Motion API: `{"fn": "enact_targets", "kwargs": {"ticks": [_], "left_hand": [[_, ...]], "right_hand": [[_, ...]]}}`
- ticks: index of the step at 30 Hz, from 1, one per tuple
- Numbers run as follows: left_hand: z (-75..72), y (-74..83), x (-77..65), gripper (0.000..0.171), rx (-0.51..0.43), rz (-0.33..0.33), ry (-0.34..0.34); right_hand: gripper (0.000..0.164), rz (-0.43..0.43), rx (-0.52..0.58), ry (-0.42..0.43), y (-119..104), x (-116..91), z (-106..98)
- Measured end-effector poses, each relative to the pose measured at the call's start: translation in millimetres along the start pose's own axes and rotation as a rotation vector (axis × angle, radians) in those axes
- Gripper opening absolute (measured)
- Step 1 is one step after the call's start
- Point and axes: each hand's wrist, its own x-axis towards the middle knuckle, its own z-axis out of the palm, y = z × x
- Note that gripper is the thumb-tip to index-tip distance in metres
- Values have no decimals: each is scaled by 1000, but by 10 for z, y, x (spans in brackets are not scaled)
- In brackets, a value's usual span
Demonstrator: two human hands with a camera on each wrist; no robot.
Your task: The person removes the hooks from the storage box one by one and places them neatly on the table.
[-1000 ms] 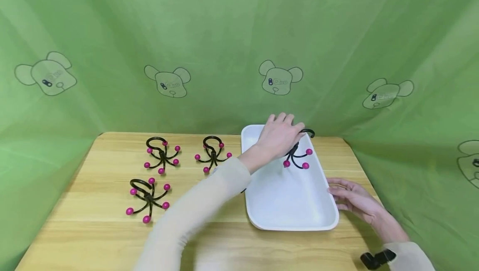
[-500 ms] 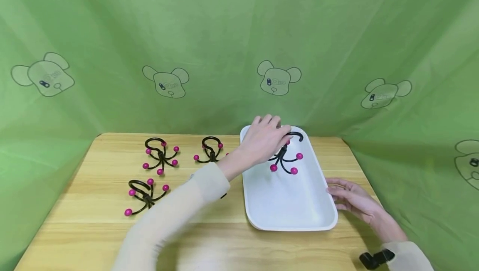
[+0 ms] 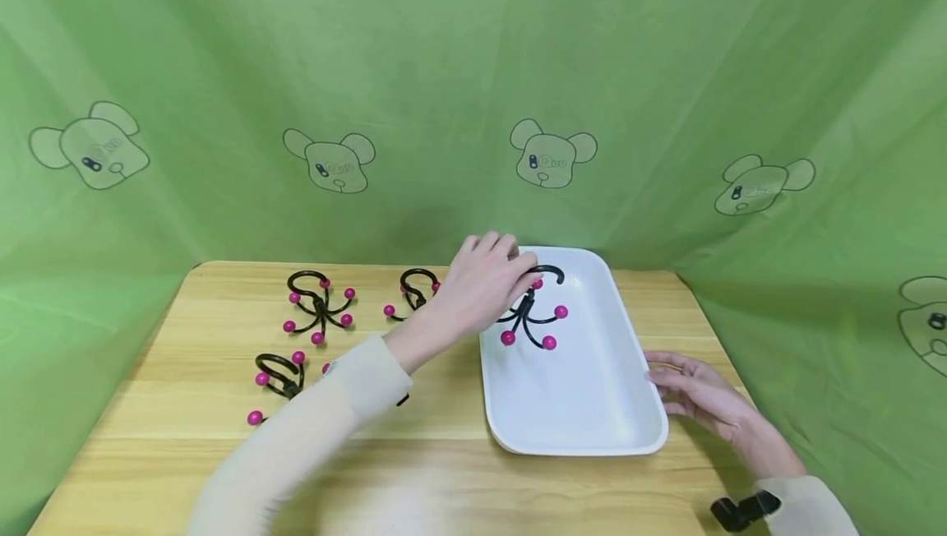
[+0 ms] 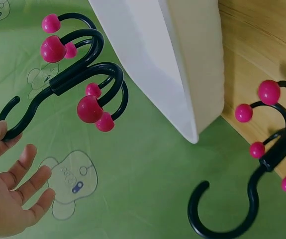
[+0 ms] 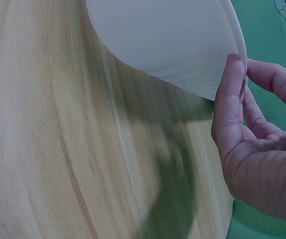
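Observation:
My left hand (image 3: 484,281) pinches the top hook of a black multi-arm hook hanger (image 3: 527,306) with pink ball tips. The hanger hangs over the left back part of a white tray (image 3: 577,404). In the left wrist view, thumb and finger grip the curved end of the hanger (image 4: 63,82), and the other fingers are spread. My right hand (image 3: 699,392) holds the tray's right rim from outside. The right wrist view has thumb and forefinger at the edge of the tray (image 5: 172,40).
To the left on the wooden table (image 3: 429,487) lie three like hangers: one at back left (image 3: 320,306), one at back middle (image 3: 420,299) partly behind my left arm, one nearer (image 3: 291,388), partly covered by my sleeve. Green cloth (image 3: 444,92) stands behind the table.
My left hand has carried the hanger leftward across the tray, from its right back side to its left. My left forearm now covers more of the table hangers. The right hand and tray stay put.

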Motion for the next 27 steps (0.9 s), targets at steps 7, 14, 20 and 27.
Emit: {"fn": "enact_targets", "kwargs": {"ticks": [7, 14, 20, 27], "left_hand": [[-56, -105, -215, 27, -30, 9, 58], [-52, -213, -492, 23, -23, 33, 144], [-111, -318, -722, 21, -67, 41, 189], [-144, -440, -998, 15, -68, 65, 216]], "right_hand": [[27, -3, -3, -3, 17, -4, -6], [27, -3, 7, 1, 19, 0, -5], [26, -5, -1, 4, 27, 16, -14], [26, -6, -2, 11, 8, 14, 7]]}}
